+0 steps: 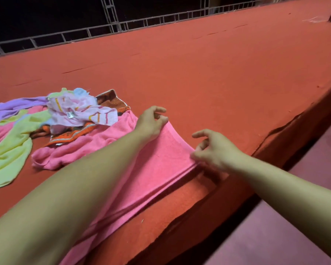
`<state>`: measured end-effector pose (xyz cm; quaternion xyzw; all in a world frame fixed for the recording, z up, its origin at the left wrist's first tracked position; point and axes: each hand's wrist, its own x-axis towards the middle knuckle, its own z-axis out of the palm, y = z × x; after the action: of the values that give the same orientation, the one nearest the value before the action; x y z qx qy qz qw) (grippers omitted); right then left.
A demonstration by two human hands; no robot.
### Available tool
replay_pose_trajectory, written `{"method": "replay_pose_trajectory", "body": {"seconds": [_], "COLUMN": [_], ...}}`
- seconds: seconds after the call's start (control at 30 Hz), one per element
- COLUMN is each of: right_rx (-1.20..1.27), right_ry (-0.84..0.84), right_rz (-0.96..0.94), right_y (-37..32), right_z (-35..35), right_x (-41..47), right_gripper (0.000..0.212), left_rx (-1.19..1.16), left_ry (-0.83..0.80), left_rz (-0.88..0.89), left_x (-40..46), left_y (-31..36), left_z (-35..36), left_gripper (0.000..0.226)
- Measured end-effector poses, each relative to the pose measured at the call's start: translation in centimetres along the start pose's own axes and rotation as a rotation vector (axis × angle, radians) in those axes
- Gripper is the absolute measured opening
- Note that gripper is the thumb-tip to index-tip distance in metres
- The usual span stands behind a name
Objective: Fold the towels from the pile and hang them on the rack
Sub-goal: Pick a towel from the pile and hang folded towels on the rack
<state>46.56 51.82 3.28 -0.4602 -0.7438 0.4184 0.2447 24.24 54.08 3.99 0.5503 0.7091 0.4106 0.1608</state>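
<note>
A wide red carpet covers the raised platform, whose near right edge drops to a lower purplish floor. At the far edge runs one metal railing; whether it serves as the rack I cannot tell.

The pink towel lies stretched along the near edge, its far-left end bunched against the pile. The left hand pinches the towel's far corner between thumb and fingertips. The right hand pinches the nearer corner of the same short edge, its other fingers loosely curled.

To fold well, I judge both corners should be lifted together, keeping the edge taut and level so the creases running down the cloth pull out, then carried back to meet the opposite edge squarely. The bunched end must come free of the pile first, or it will drag others along.

Counted: one pink towel in hand; in the pile at least four more show — purple, yellow-green, pale striped, orange-brown patterned — with another pink piece underneath, possibly a fifth. Two hands.
</note>
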Motion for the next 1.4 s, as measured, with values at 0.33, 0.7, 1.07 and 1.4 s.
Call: {"method": "replay_pose_trajectory", "body": {"seconds": [0.33,0.7,1.07,1.4], "right_rx": [-0.293,-0.387,-0.235,-0.342], "right_ry": [0.036,0.091,-0.191,-0.228], "right_rz": [0.083,-0.131,-0.626,-0.753], "right_y": [2.8,-1.3,-7.8,-7.3], "right_z": [-1.1,0.5,15.2,19.8], "right_x": [0.7,-1.6,-8.7,-9.8], "right_gripper": [0.048,0.032,0.027,0.022], "left_rx": [0.199,0.27,0.449,0.482], "left_ry": [-0.07,0.022,0.292,0.363], "left_rz": [-0.051,0.028,-0.12,-0.318], "left_x": [-0.4,-7.4,-28.1,-38.4], "left_y": [-2.3,-1.3,-5.2,-10.3], "left_z": [5.0,-0.5,-13.0,-18.7], "left_gripper": [0.028,0.023,0.02,0.018]}}
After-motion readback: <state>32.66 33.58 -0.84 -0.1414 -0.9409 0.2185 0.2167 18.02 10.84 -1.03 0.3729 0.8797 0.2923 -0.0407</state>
